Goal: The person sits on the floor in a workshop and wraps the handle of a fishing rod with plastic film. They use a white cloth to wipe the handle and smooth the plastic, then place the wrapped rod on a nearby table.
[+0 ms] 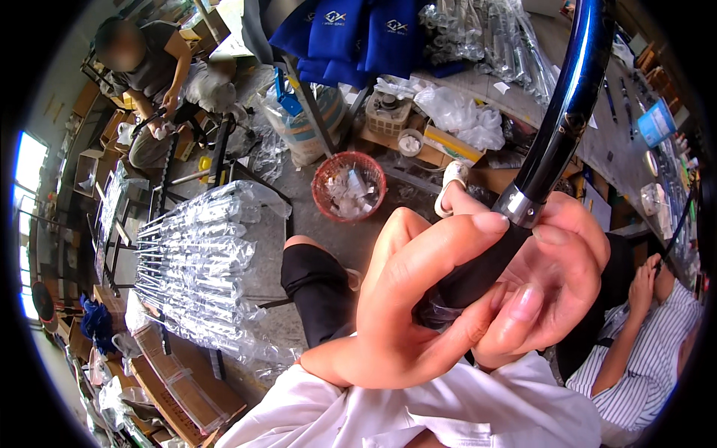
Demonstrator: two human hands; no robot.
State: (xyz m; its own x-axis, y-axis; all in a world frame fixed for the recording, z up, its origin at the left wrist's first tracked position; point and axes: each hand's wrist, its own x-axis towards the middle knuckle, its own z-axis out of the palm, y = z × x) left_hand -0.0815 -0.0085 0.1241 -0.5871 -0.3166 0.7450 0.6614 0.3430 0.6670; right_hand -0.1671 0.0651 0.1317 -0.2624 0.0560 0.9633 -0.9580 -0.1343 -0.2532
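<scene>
Holding a glossy blue-black rod [573,97] in both hands, in front of white clothing [515,399], right of centre, its upper length rising to the top edge. At the hands, a silver collar [521,207] between that glossy length and a matte black section [479,265]. Left hand [399,299] curled round the black section, with one fingertip against the collar; right hand [564,276] bent in from the other side, closed about the same part, with one digit just beside the collar. Lower end of the black section largely hidden by fingers.

Step in hand, by judgement: finger work at the collar joint; fitting, loosening or checking, not clear which. For a next move, probably a need for steady support below the collar, with both parts kept in line.

Farther out, a red basket [317,188] of pale scraps; at left, a row of plastic-sleeved rods [202,261]; at the top, blue cloth bags [332,37]; at right, a person in striped clothing [642,369]; at upper left, another person [153,63].
</scene>
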